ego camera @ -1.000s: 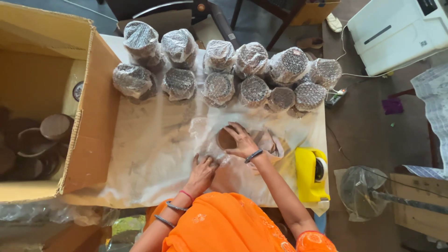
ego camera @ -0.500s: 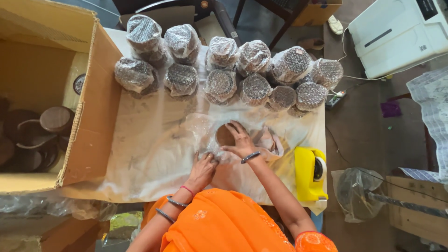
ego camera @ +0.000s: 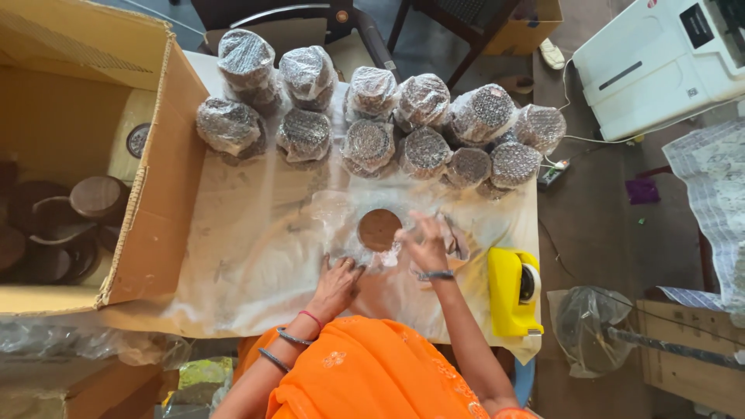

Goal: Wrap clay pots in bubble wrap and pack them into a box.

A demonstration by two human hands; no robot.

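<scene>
Roughly mid-table toward the near edge, the brown round disc (ego camera: pixel 379 229) lay flat on bubble wrap (ego camera: pixel 334 213), just left of the right hand (ego camera: pixel 425 244), whose loosely spread fingers gripped nothing I could see, while the left hand (ego camera: pixel 335 285) pressed open-palmed on the wrap below it, slightly farther away.

Both arms reach forward from the orange-draped shoulders, bare from the elbow down. The left hand (ego camera: pixel 335 284) lies palm down with its fingers spread flat and pointing away from the body; a red thread and two bangles circle that wrist and forearm. The right hand (ego camera: pixel 424 245) sits a little farther out, fingers loosely curled and slightly raised, a dark band around its wrist. The two hands stay apart, not touching.
</scene>
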